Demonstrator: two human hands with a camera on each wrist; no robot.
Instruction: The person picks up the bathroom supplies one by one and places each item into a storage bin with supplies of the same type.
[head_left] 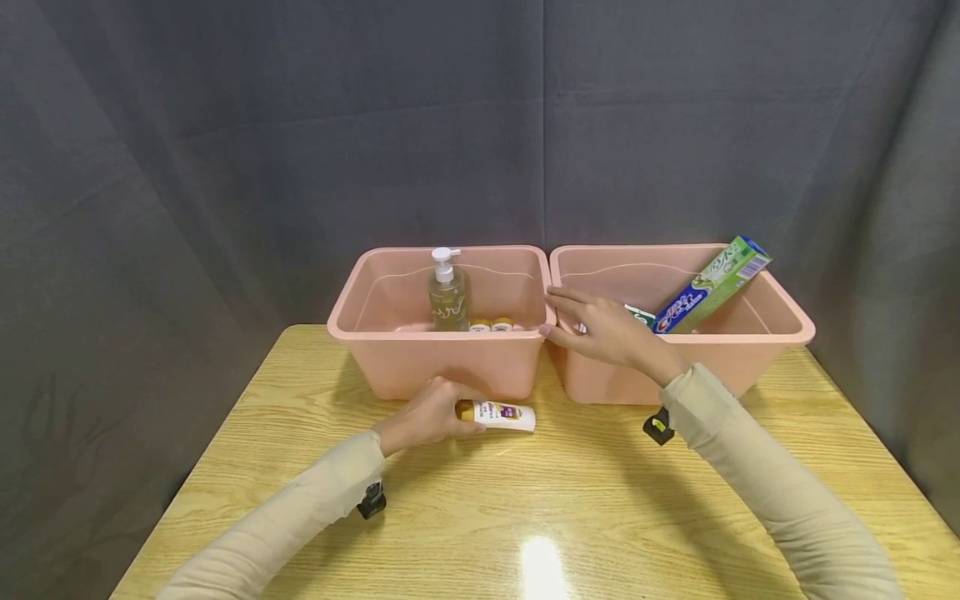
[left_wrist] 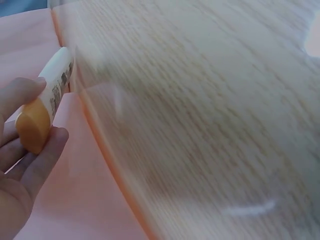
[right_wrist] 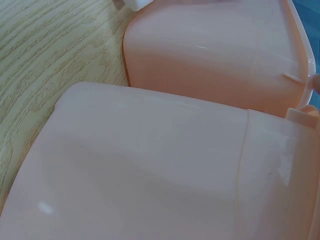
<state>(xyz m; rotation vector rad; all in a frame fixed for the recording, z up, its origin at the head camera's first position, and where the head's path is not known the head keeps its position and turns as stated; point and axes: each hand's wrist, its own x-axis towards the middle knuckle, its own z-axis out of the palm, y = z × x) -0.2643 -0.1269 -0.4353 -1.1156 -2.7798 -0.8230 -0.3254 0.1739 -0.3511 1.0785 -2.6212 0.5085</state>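
My left hand (head_left: 431,414) grips a small white bottle (head_left: 506,416) by its orange cap (left_wrist: 34,127), thumb on one side and fingers on the other. Lying sideways, the bottle is close over the table in front of the left pink bin (head_left: 442,367), its white end pointing right. My right hand (head_left: 603,327) reaches across the front of the right pink bin (head_left: 720,367), with extended fingers and thumb at the left bin's right rim. In the right wrist view only a fingertip shows, beside the bin rim (right_wrist: 309,85).
Inside the left bin stand a pump bottle (head_left: 448,302) and two small gold-and-white items (head_left: 491,325). A green-and-blue toothpaste box (head_left: 708,287) leans out of the right bin, beside a green-and-white package (head_left: 640,315). The wooden table (head_left: 480,517) extends toward me; a grey curtain (head_left: 375,150) hangs behind.
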